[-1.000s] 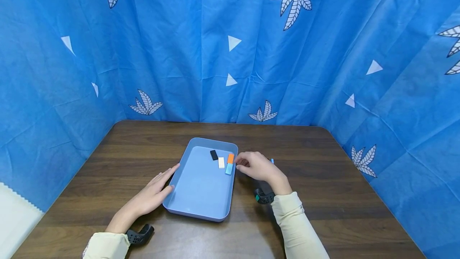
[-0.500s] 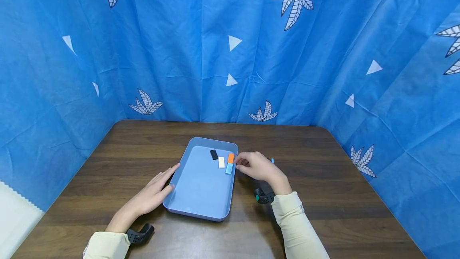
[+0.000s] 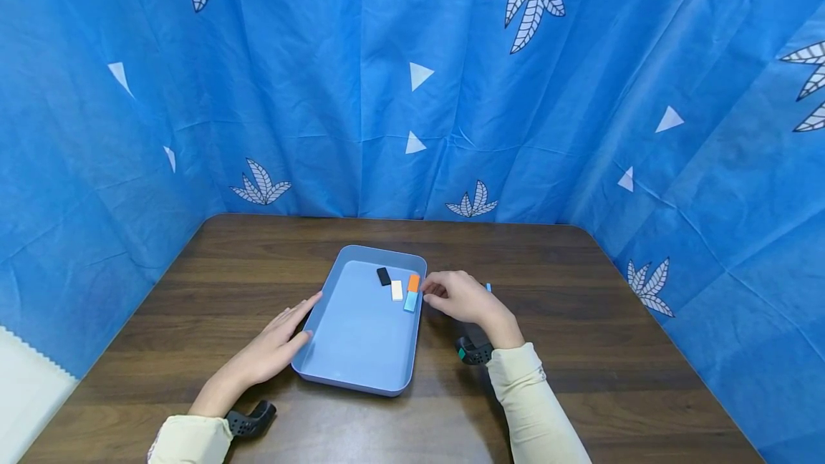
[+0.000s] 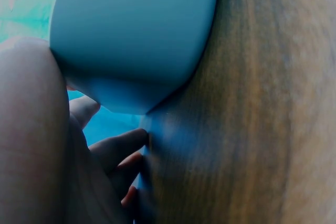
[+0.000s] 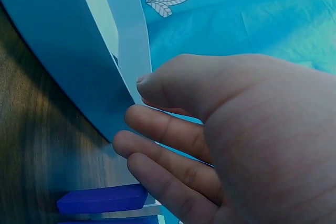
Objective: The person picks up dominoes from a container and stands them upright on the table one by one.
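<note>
A shallow blue tray (image 3: 354, 335) lies on the table. Inside it, toward the far right, are small rectangular blocks: a black one (image 3: 384, 276), a white one (image 3: 397, 291), an orange one (image 3: 414, 283) and a light blue one (image 3: 410, 301), the last two end to end. My left hand (image 3: 273, 346) rests against the tray's left side, fingers extended. At the right rim hovers my right hand (image 3: 467, 299), fingers loosely bent, nothing visible in its grasp. In the right wrist view, a dark blue-violet block (image 5: 102, 199) lies on the table below those fingers, with part of another beneath it.
Just behind the right hand, a bit of something blue (image 3: 488, 288) shows, mostly hidden. The brown wooden table (image 3: 580, 378) is bordered by a blue patterned curtain (image 3: 387, 92) at the back and sides. A white cloth or surface (image 3: 29, 396) shows at the left edge.
</note>
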### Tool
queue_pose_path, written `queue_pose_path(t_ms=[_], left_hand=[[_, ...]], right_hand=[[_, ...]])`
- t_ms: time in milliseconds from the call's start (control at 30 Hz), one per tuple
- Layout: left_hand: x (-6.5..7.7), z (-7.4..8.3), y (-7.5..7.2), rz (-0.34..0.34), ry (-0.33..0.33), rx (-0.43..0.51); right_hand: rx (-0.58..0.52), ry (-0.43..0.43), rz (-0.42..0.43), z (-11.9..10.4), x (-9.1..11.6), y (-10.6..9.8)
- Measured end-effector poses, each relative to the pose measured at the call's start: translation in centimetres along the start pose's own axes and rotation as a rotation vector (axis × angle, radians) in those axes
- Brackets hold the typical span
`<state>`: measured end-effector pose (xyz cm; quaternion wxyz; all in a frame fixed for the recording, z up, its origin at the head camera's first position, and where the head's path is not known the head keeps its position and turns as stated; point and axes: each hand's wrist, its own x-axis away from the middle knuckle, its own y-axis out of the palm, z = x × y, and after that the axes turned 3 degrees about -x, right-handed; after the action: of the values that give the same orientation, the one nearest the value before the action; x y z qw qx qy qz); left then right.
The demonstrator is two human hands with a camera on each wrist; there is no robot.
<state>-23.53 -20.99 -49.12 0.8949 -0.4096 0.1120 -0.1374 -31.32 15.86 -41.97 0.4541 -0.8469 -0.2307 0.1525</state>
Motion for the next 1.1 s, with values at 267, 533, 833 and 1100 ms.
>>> queue_pose_path(t_ms=[267, 533, 833, 1100], left_hand=[[0.01, 0.10, -0.15, 0.003, 0.001, -0.009], [0.04, 0.15, -0.15, 0.006, 0.005, -0.004], [0.05, 0.18, -0.15, 0.006, 0.007, -0.001], [0.00, 0.15, -0.08, 0.009, 0.009, -0.002]], right_hand=[[0.009, -0.024, 0.020, -0.01, 0.07, 0.00], [0.018, -0.032, 0.016, -0.07, -0.01, -0.08], [0.020, -0.030, 0.003, -0.19, -0.06, 0.00], [0.023, -0.030, 0.027, -0.35, -0.07, -0.02]])
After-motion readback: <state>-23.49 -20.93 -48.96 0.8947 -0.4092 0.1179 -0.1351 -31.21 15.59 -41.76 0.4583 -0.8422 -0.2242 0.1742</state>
